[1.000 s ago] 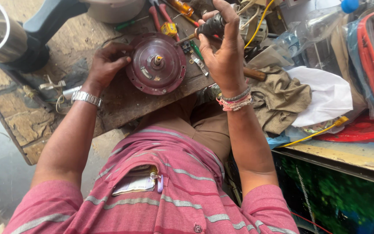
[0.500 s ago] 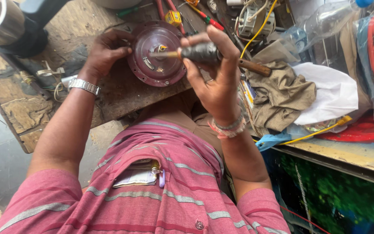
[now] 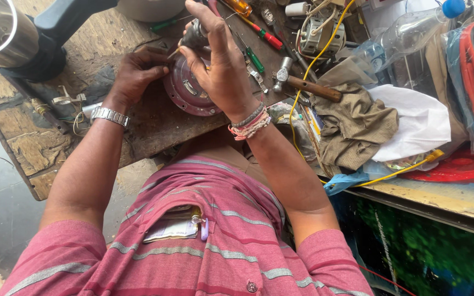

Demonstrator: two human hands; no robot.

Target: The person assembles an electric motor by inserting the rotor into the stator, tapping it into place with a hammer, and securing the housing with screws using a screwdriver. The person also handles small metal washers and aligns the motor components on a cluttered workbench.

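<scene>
A round reddish metal disc [image 3: 185, 90], like a motor base, lies on a worn wooden bench [image 3: 138, 129]. My left hand [image 3: 138, 74], with a metal wristwatch, grips the disc's left rim. My right hand [image 3: 220, 66], with thread bracelets at the wrist, is over the disc and closed around a dark-handled tool [image 3: 193, 35]. The tool's thin tip points down-left toward the disc near my left fingers. Most of the disc's middle is hidden by my right hand.
A hammer [image 3: 303, 82], several screwdrivers [image 3: 261, 35] and a small motor with a yellow wire [image 3: 316, 30] lie behind the disc. An olive rag [image 3: 352, 123], white cloth [image 3: 418, 123] and plastic bottle [image 3: 412, 30] sit right. A steel jar on a dark base [image 3: 6, 38] stands far left.
My right hand, earlier raised behind the disc with the tool, has come down over it. The left hand stayed on the disc's rim.
</scene>
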